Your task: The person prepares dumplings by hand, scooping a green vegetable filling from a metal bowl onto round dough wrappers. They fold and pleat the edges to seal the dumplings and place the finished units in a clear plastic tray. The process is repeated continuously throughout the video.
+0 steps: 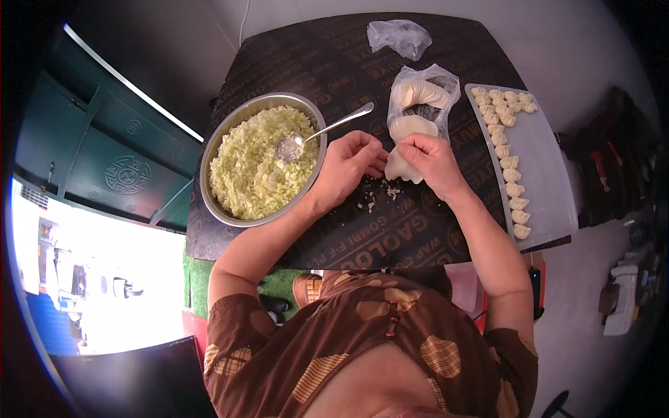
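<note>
My right hand pinches a thin, round dough wrapper that hangs with a wavy lower edge. Just left of it, my left hand has loosely curled fingers and nothing visible in them; its fingertips are close to the wrapper's edge. Behind my right hand, more dough wrappers fan out in a stack on an opened plastic bag, with a flat one at its near end. To the left stands a steel bowl of chopped pale green vegetable filling. A metal spoon rests in the filling.
A translucent plastic tray at the right holds rows of pleated dumplings along its far and left sides. A crumpled plastic bag lies at the back of the dark printed table. Filling crumbs are scattered before my hands.
</note>
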Demonstrator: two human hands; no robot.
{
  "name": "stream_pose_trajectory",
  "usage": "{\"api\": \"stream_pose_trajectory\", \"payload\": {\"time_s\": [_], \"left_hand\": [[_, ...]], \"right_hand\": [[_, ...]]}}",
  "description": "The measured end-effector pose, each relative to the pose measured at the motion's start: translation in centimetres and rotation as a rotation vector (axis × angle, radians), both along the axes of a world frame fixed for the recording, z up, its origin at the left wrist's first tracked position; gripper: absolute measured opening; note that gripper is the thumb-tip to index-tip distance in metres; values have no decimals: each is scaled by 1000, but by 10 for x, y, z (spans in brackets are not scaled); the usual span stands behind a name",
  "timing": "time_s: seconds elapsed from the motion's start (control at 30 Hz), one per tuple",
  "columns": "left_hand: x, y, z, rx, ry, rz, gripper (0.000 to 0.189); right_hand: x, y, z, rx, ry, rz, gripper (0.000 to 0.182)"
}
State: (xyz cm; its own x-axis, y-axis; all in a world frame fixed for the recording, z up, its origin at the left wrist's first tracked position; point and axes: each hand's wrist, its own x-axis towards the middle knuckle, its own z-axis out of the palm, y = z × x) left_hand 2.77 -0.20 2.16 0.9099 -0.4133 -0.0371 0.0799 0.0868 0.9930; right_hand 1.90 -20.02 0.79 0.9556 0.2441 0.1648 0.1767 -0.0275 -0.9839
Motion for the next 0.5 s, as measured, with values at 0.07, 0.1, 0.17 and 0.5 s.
{"api": "stream_pose_trajectory", "payload": {"time_s": [0.07,0.1,0.17,0.5], "left_hand": [[2,4,-7,4,-25,6,25],[2,6,-10,7,-37,8,25],[2,9,-10,37,-50,-5,24],[3,6,-20,40,-36,34,27]], "right_hand": [[2,-3,-6,22,-11,23,18],[3,-4,-7,26,-11,24,18],[3,-4,-8,33,-11,26,18],[6,-10,-19,81,21,62,18]]}}
